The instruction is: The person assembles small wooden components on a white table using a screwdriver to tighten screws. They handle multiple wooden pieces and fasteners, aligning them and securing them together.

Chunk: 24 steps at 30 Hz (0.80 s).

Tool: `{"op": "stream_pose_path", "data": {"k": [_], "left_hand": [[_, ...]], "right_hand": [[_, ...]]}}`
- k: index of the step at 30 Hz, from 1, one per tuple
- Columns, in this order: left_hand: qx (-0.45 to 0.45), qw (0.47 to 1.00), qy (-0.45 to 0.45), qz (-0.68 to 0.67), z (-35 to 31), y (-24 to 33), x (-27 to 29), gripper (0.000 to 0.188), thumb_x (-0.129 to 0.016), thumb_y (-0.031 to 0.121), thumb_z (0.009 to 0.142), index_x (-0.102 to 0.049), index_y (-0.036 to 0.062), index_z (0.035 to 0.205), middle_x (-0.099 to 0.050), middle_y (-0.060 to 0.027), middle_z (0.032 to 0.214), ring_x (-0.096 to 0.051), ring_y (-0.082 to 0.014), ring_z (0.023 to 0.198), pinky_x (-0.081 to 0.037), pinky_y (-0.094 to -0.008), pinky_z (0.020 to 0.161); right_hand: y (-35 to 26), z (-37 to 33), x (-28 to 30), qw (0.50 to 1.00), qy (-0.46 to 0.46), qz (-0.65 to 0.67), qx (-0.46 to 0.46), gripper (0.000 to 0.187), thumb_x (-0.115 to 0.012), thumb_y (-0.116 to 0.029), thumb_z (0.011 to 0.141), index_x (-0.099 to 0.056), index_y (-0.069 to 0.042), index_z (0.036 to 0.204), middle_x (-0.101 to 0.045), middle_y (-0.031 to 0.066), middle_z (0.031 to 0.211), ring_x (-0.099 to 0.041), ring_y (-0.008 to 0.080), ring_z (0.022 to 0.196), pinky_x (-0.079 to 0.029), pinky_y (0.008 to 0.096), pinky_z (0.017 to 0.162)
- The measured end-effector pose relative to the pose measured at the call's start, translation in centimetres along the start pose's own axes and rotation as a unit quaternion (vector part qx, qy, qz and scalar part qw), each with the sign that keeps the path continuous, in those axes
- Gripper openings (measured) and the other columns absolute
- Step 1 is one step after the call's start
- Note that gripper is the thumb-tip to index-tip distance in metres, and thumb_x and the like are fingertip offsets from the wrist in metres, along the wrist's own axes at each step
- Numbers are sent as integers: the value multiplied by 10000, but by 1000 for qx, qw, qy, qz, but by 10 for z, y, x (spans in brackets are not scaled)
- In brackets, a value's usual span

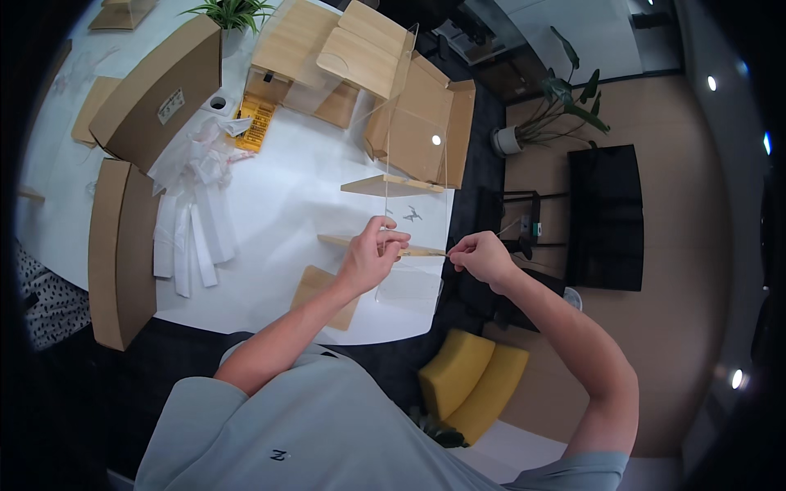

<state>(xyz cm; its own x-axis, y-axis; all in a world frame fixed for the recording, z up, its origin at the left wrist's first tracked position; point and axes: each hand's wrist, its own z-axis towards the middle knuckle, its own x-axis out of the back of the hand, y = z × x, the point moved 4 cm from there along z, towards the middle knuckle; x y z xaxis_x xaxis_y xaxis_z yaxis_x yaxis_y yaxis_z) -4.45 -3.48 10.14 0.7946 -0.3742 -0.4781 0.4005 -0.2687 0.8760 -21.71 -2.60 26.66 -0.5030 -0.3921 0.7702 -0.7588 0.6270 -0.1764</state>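
Note:
Near the table's right edge, my left hand (372,260) is closed with bent fingers at a narrow wooden board (422,252) seen nearly edge-on. A clear plastic panel (388,155) runs up beside these fingers, and I cannot tell whether they touch it too. My right hand (485,260) pinches at the board's right end; what lies between thumb and fingertips is too small to make out. Several small metal screws (412,213) lie just beyond my hands. Another wooden board (393,186) stands farther off, and a flat one (315,290) is partly under my left forearm.
Open cardboard boxes (123,245) stand at the left and far right (426,123). Plastic wrap and white strips (192,237) lie by an orange tool case (255,123). A wood-and-clear-plastic stand (299,37) is at the back. Yellow seat (471,380) is beside the table.

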Motion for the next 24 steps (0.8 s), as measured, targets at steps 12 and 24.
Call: {"op": "stream_pose_path", "data": {"k": [12, 24], "left_hand": [[5, 1000, -11, 19, -2, 4, 1, 233, -529, 12, 1010, -439, -24, 1222, -731, -196, 1176, -732, -235, 1073, -637, -332, 856], [0, 1000, 1, 25, -5, -2, -1, 215, -529, 14, 1009, -450, -17, 1206, -740, -186, 1152, -735, -230, 1066, -639, -328, 838]], "right_hand": [[-24, -32, -10, 674, 30, -550, 492, 125, -660, -99, 837, -650, -18, 933, -605, 88, 924, -687, 217, 719, -563, 368, 538], [8, 1, -3, 987, -61, 91, -119, 179, -696, -5, 836, -766, 4, 1000, -709, 70, 791, -648, 155, 663, -531, 317, 629]]}}
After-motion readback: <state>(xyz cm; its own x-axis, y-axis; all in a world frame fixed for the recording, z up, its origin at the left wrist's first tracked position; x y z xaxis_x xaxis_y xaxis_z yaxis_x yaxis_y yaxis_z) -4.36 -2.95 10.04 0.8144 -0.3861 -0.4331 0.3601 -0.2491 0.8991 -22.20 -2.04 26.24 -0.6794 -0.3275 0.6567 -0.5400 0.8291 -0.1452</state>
